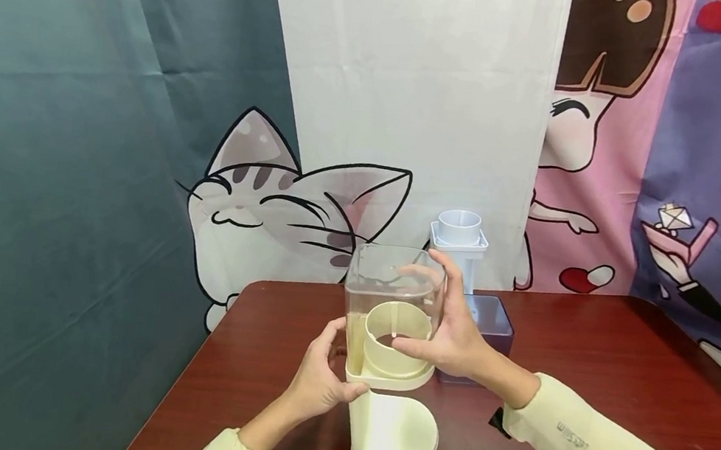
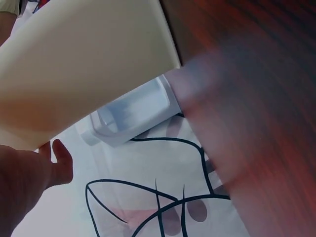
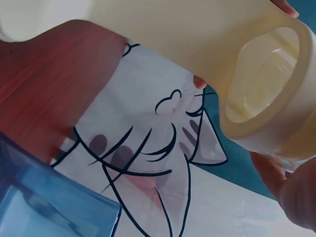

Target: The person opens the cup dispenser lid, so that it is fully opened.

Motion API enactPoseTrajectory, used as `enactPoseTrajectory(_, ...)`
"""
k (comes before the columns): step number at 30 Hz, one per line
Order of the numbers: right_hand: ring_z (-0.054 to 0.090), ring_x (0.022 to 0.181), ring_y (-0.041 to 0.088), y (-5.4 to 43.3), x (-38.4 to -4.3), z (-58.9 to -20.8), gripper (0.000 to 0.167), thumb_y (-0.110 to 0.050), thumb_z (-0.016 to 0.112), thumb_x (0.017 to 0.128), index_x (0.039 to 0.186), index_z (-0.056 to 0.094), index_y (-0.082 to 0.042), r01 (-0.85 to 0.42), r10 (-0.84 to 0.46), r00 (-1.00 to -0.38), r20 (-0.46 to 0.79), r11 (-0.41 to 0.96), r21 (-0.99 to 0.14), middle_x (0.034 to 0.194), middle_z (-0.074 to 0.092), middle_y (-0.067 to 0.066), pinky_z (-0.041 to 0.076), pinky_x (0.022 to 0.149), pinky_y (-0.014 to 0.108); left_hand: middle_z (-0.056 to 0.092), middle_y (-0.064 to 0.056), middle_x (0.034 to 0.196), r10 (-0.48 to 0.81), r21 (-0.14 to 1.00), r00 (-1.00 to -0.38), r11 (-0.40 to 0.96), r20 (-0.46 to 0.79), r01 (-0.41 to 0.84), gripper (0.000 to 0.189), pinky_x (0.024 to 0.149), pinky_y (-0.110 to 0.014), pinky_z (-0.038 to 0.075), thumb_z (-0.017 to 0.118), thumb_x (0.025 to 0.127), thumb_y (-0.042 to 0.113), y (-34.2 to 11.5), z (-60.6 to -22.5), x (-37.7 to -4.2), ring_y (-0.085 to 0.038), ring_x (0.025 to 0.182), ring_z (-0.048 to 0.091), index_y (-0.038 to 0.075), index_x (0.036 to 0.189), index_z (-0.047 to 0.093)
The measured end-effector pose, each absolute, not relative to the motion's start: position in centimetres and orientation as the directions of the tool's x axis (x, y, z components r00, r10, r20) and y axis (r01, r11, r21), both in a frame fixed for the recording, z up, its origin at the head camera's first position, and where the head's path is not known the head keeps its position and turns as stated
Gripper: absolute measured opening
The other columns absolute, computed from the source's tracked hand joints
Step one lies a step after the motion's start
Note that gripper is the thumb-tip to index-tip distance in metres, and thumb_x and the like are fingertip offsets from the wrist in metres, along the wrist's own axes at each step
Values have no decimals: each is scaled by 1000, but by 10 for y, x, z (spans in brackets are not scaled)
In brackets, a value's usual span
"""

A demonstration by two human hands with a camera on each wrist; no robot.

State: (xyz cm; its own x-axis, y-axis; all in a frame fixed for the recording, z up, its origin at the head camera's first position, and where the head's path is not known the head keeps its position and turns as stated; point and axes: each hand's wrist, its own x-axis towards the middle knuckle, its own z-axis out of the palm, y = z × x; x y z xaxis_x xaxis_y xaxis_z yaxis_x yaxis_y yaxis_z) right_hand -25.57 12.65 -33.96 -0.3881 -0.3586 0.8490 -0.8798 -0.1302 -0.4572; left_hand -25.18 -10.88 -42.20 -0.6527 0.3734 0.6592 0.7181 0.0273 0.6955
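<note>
A cream plastic stand [image 1: 393, 429] with a flat rounded base, an upright back and a raised ring on its upper platform is in front of me in the head view. A clear square container [image 1: 388, 273] surrounds the ring at the top. My left hand [image 1: 316, 379] grips the stand from the left, thumb at the platform's lower edge. On the right, my right hand [image 1: 455, 332] holds the clear container, fingers along its side and thumb across the front of the ring. The left wrist view is mostly filled by the stand's broad back [image 2: 94, 59].
Behind, on the reddish-brown table [image 1: 584, 369], stands a pale blue holder [image 1: 458, 232] of similar shape, with a dark blue see-through bin [image 1: 496, 322] below it. Printed cloths [image 1: 417, 75] hang beyond the table's back and left edges.
</note>
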Motion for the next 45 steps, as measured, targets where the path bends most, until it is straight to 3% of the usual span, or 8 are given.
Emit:
enactPoseTrajectory(5,62,112,22,128,-255,-336,105,-28,85,79,144,9,3,-862,-342,-426,838,-127,-490,133,50,15,53,92,40,62,-12,121,396,687,-632,7,666,727,87,83,-39,55,88,61,4,-108,-417,-255,-21,103,65,7,137,47)
enactPoseTrajectory(11,61,110,24,127,-258,-337,98,-26,83,81,140,12,9,-914,-320,-305,897,-165,-370,131,47,24,52,93,38,64,-11,115,405,666,-622,42,670,745,84,82,-38,57,87,60,6,-106,-419,-256,-18,100,65,8,134,48)
enactPoseTrajectory(15,61,111,23,128,-259,-338,97,-25,84,79,139,15,10,-924,-311,-281,908,-167,-343,133,47,22,54,91,37,63,-13,114,413,649,-594,10,691,761,82,78,-38,58,86,62,7,-104,-423,-259,-18,97,66,8,133,46)
enactPoseTrajectory(23,59,115,24,131,-261,-343,104,-25,86,77,143,13,8,-923,-302,-289,908,-162,-348,134,44,31,53,91,40,64,-15,111,425,635,-571,-10,702,773,81,77,-37,58,85,65,16,-101,-427,-263,-17,96,66,5,134,43)
enactPoseTrajectory(27,57,117,25,128,-261,-346,117,-30,89,73,147,6,6,-916,-315,-301,900,-167,-365,138,42,30,50,95,35,65,-14,109,420,623,-579,40,699,781,82,77,-33,57,82,66,19,-101,-426,-258,-13,96,65,4,135,41)
enactPoseTrajectory(33,60,116,22,121,-260,-345,115,-23,89,74,146,5,7,-917,-296,-299,907,-175,-359,135,46,31,51,93,32,65,-16,94,404,606,-570,46,715,794,78,66,-29,55,81,64,15,-102,-421,-253,-9,83,62,-6,129,43)
enactPoseTrajectory(39,64,112,24,119,-259,-344,109,-14,88,75,146,8,6,-896,-282,-352,892,-175,-409,134,50,24,53,93,35,67,-13,105,402,604,-562,28,723,797,83,74,-33,55,85,69,31,-105,-425,-259,-13,92,65,2,134,41)
enactPoseTrajectory(45,65,110,29,119,-255,-341,111,11,85,65,145,10,2,-839,-281,-458,843,-176,-514,134,51,25,54,90,40,65,-14,117,395,592,-553,28,734,805,87,83,-40,56,85,65,27,-108,-430,-263,-19,102,66,4,136,41)
